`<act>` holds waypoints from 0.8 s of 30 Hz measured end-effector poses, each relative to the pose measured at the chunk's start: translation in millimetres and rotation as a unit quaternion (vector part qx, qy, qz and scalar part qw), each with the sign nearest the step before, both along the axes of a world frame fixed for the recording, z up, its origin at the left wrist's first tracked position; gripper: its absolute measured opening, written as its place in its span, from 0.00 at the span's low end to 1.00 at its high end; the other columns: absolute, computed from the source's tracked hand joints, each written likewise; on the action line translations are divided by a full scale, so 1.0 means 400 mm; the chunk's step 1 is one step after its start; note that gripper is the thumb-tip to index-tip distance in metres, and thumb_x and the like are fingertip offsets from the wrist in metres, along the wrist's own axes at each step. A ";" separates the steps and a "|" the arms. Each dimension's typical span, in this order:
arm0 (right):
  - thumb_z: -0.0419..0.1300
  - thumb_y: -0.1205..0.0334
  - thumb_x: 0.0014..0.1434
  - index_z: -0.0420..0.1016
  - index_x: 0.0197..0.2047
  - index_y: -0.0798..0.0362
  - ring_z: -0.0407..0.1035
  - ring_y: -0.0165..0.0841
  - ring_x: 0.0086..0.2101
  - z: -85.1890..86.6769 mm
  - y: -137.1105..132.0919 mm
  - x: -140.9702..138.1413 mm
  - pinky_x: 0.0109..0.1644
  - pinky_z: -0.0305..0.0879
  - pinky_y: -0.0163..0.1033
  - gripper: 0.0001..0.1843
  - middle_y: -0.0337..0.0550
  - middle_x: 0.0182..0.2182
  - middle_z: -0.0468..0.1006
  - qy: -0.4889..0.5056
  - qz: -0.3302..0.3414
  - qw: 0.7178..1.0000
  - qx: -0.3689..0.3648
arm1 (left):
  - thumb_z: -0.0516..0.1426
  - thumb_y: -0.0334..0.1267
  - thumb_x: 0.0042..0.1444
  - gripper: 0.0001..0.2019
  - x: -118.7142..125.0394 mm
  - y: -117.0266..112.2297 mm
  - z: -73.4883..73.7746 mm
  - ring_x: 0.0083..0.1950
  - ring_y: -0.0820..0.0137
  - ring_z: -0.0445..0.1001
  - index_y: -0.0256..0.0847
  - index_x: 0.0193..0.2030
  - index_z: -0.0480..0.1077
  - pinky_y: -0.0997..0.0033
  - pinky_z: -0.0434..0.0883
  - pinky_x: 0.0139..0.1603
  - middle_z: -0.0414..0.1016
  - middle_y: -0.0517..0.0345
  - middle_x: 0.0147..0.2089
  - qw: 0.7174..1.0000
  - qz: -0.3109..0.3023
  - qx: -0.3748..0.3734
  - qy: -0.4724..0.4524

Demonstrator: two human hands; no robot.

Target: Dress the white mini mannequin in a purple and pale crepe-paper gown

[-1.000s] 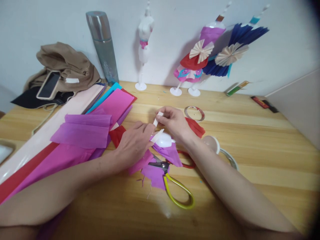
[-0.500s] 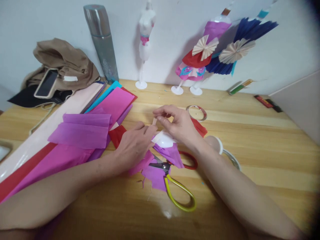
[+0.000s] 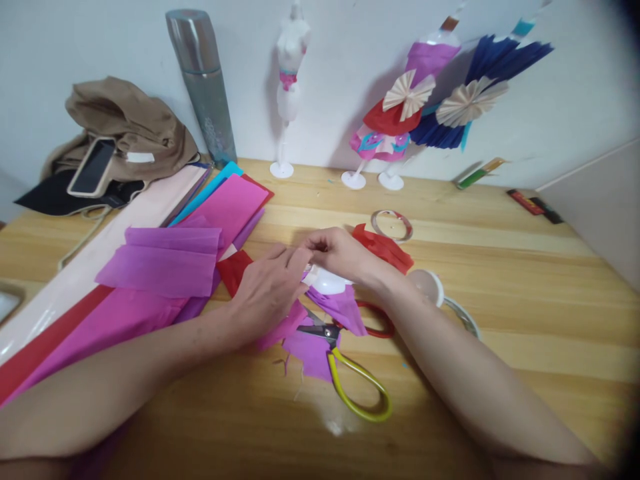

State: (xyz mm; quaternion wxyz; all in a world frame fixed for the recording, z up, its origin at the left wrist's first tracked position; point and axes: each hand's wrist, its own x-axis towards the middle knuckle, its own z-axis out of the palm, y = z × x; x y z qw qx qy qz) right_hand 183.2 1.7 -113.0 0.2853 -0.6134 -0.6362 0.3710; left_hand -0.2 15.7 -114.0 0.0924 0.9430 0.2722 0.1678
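Note:
A small white mannequin (image 3: 331,283) lies on the table, wrapped partly in purple crepe paper (image 3: 343,312). My left hand (image 3: 267,287) is closed round its left end, which the fingers hide. Against that same spot, the fingertips of my right hand (image 3: 337,252) are pinched together; what they grip is covered, though a small pale strip showed there a moment ago. Just below lie open scissors (image 3: 329,333) with one yellow and one red handle, over scraps of purple paper (image 3: 313,360).
Folded crepe paper (image 3: 160,263) is piled at left, near a cap (image 3: 120,140), phone (image 3: 93,167) and steel flask (image 3: 200,93). Along the wall stand a white mannequin (image 3: 290,87) and two dressed ones. Red paper (image 3: 383,248) and tape rolls (image 3: 391,225) lie right of my hands.
My right hand has come down and closer to my left, its fingertips now at the mannequin. The pale strip is no longer visible, and more red paper shows behind the hand.

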 end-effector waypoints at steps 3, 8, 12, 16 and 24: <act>0.58 0.63 0.53 0.76 0.25 0.56 0.65 0.28 0.27 0.008 -0.004 0.002 0.28 0.57 0.32 0.09 0.39 0.23 0.74 -0.025 0.004 1.000 -0.011 | 0.56 0.34 0.59 0.09 -0.001 -0.001 0.002 0.46 0.60 0.72 0.40 0.46 0.67 0.66 0.69 0.35 0.75 0.51 0.42 1.000 0.002 0.000 0.006; 0.58 0.59 0.52 0.73 0.20 0.55 0.57 0.26 0.22 0.017 -0.008 0.007 0.24 0.51 0.32 0.13 0.35 0.17 0.66 -0.054 0.016 0.998 -0.032 | 0.57 0.34 0.59 0.06 -0.002 0.000 0.004 0.45 0.61 0.72 0.40 0.44 0.67 0.67 0.69 0.35 0.75 0.52 0.39 1.000 0.001 0.006 0.009; 0.58 0.59 0.51 0.77 0.23 0.55 0.59 0.26 0.21 0.027 -0.011 0.008 0.23 0.52 0.32 0.12 0.36 0.18 0.69 -0.038 0.019 0.998 -0.055 | 0.57 0.34 0.59 0.08 -0.002 0.000 0.006 0.45 0.61 0.72 0.40 0.45 0.67 0.68 0.69 0.34 0.75 0.52 0.39 1.000 -0.008 0.020 0.002; 0.59 0.62 0.48 0.78 0.23 0.55 0.60 0.26 0.21 0.032 -0.011 0.001 0.24 0.54 0.32 0.09 0.36 0.19 0.71 -0.020 0.003 0.997 -0.079 | 0.58 0.34 0.59 0.09 0.000 0.000 0.007 0.44 0.61 0.72 0.40 0.46 0.66 0.68 0.68 0.33 0.74 0.52 0.39 1.000 -0.012 0.026 0.007; 0.57 0.64 0.48 0.76 0.23 0.55 0.62 0.26 0.23 0.021 -0.008 -0.003 0.27 0.57 0.32 0.08 0.36 0.21 0.72 -0.008 0.010 0.999 -0.051 | 0.59 0.33 0.58 0.12 0.003 -0.002 0.001 0.43 0.62 0.71 0.39 0.48 0.65 0.66 0.70 0.34 0.72 0.53 0.43 0.998 -0.010 0.064 -0.011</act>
